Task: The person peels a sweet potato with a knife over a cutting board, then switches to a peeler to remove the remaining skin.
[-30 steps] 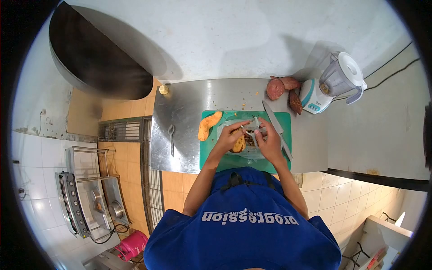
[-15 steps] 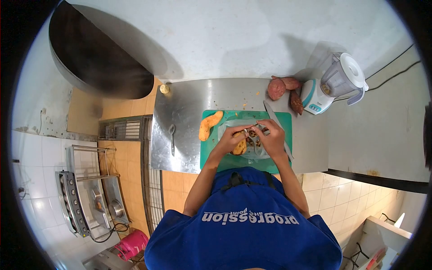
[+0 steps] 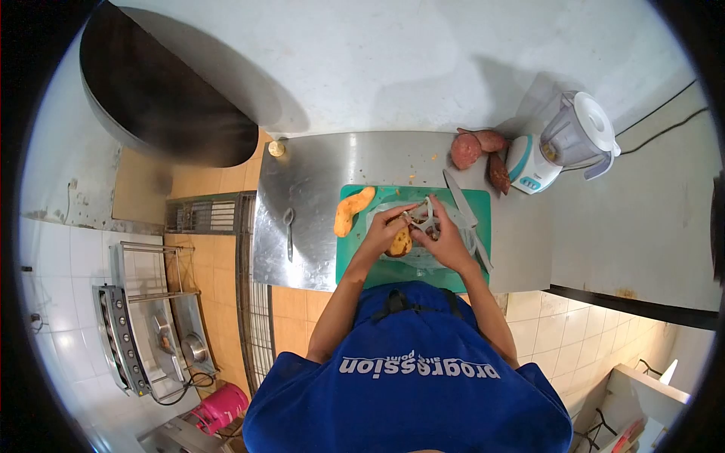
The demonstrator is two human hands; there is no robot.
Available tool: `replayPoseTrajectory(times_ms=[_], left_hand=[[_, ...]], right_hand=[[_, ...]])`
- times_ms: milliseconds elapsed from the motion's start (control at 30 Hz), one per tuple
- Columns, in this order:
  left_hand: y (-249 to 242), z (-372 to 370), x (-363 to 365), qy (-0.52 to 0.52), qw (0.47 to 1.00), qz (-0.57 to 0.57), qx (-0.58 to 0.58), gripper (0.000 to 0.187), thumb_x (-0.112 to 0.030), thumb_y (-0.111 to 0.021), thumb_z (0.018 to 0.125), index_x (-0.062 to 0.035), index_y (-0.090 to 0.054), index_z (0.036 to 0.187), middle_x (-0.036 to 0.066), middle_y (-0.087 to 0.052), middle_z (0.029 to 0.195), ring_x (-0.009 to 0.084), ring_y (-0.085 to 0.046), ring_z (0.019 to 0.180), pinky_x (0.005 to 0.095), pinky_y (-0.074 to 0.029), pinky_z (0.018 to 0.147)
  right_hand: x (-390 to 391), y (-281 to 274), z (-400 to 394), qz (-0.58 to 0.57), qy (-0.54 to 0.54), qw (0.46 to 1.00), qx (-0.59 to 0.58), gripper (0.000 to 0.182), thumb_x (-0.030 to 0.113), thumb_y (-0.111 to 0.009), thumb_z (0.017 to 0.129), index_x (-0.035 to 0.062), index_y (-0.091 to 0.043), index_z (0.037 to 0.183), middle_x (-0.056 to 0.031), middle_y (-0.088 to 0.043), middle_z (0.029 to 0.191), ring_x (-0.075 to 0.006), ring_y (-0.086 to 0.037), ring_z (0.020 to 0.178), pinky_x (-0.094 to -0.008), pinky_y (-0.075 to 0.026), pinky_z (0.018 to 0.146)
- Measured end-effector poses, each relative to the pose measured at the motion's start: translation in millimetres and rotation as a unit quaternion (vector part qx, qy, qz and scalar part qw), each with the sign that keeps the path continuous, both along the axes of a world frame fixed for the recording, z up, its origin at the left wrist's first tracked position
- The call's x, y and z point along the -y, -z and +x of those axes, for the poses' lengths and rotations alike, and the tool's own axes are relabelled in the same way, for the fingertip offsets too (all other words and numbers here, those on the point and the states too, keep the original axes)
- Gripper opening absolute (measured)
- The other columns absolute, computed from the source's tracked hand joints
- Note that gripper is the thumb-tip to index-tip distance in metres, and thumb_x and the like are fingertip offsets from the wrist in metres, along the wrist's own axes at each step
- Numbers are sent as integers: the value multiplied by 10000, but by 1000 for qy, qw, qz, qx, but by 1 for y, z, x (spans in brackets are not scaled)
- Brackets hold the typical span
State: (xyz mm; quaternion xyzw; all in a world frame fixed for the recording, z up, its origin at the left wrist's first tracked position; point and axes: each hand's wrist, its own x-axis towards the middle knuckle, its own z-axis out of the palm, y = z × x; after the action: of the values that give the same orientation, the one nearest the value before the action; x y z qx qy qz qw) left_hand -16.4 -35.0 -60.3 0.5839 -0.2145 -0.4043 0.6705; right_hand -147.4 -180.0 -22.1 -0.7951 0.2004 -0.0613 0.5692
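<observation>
My left hand [image 3: 384, 232] is closed around a partly peeled sweet potato [image 3: 399, 242], its orange flesh marked with patches of dark skin. In my right hand [image 3: 448, 240] is a pale peeler [image 3: 430, 216], close to the top of the sweet potato. Both hands are above a clear plastic bag [image 3: 430, 261] with dark peelings, spread on a green cutting board [image 3: 353, 255]. A peeled orange sweet potato [image 3: 352, 211] lies on the board's left edge. On the right side rests a long knife [image 3: 462, 198], blade pointing away from me.
Several unpeeled sweet potatoes [image 3: 466, 150] sit at the back of the steel table [image 3: 310, 181], beside a white and teal blender [image 3: 532, 162]. A spoon [image 3: 289, 232] lies left of the board. A gas stove [image 3: 121, 340] and pink gas cylinder [image 3: 220, 408] are at the left.
My right hand has shifted slightly and turned, so the peeler now shows between its fingers. My fingertips were together above the bag before. The sweet potato has tilted a little in my left hand.
</observation>
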Motion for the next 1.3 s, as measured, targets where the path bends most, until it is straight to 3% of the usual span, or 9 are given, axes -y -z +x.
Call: replayPoseTrajectory(times_ms=[333, 433, 533, 633, 700, 833, 1033, 1133, 1300], left_hand=[[-1, 5, -4, -96, 994, 52, -30, 310, -187, -620, 988, -15, -702, 1232, 67, -724, 926, 127, -669, 799, 263, -524, 747], [-4, 5, -3, -91, 994, 55, -20, 332, -206, -611, 994, -6, -677, 1251, 60, -709, 923, 130, -665, 825, 261, -524, 760], [-1, 7, -7, -93, 994, 54, -33, 373, -217, -603, 997, -3, -626, 1302, 65, -692, 977, 142, -661, 881, 271, -532, 795], [-5, 6, -13, -129, 982, 55, -125, 449, -222, -604, 993, -16, -536, 1387, 88, -669, 1120, 164, -661, 961, 304, -552, 852], [-1, 5, -11, -154, 967, 56, -193, 495, -224, -602, 993, -25, -483, 1431, 98, -647, 1198, 178, -661, 1007, 325, -561, 886], [11, 10, -8, -161, 966, -3, -205, 529, -271, -622, 1009, -25, -446, 1443, 109, -617, 1272, 208, -663, 1092, 372, -567, 933], [-5, 8, 10, -174, 972, -45, -149, 427, -236, -708, 976, 45, -595, 1277, 98, -682, 1117, 167, -660, 1030, 307, -545, 872], [-11, 10, 17, -192, 977, -47, -76, 363, -245, -673, 996, 27, -640, 1233, 91, -690, 1116, 154, -646, 1029, 295, -520, 889], [-30, 6, 20, -233, 972, -23, -1, 329, -246, -641, 1012, 17, -649, 1208, 80, -687, 1099, 148, -632, 1020, 290, -504, 899]], right_hand=[[17, 36, -1, -53, 35, 998, 17, 810, 308, -642, 1011, 116, -171, 1641, -283, -535, 1462, -395, -558, 1338, -474, -454, 1061], [8, 40, -4, -77, 56, 994, 45, 771, 338, -580, 1050, 129, -141, 1648, -249, -592, 1385, -342, -672, 1131, -441, -528, 932], [4, 37, -12, 100, 76, 992, 23, 721, 330, -508, 1089, 140, -105, 1656, -182, -646, 1223, -214, -671, 822, -358, -547, 734], [2, 63, -23, 75, 127, 968, 201, 648, 320, -427, 1119, 133, -115, 1655, -114, -652, 1031, -107, -531, 613, -280, -482, 583], [10, 76, -35, 146, 134, 977, -75, 596, 314, -378, 1131, 120, -154, 1648, -96, -661, 962, -96, -519, 591, -263, -470, 572], [11, 78, -39, 125, 118, 981, -86, 583, 330, -361, 1134, 102, -183, 1641, -88, -664, 921, -89, -497, 559, -258, -447, 539], [4, 35, -17, 12, 27, 996, 88, 538, 299, -463, 1104, 148, -332, 1604, -127, -694, 945, -214, -661, 754, -342, -522, 745], [-6, -19, -3, -95, -38, 992, 72, 453, 263, -541, 1059, 144, -506, 1494, -257, -682, 1191, -425, -670, 1048, -454, -513, 913], [-12, -25, 9, -110, -43, 990, 71, 437, 182, -565, 1034, 117, -539, 1465, -228, -663, 1290, -437, -664, 1053, -444, -514, 915]])
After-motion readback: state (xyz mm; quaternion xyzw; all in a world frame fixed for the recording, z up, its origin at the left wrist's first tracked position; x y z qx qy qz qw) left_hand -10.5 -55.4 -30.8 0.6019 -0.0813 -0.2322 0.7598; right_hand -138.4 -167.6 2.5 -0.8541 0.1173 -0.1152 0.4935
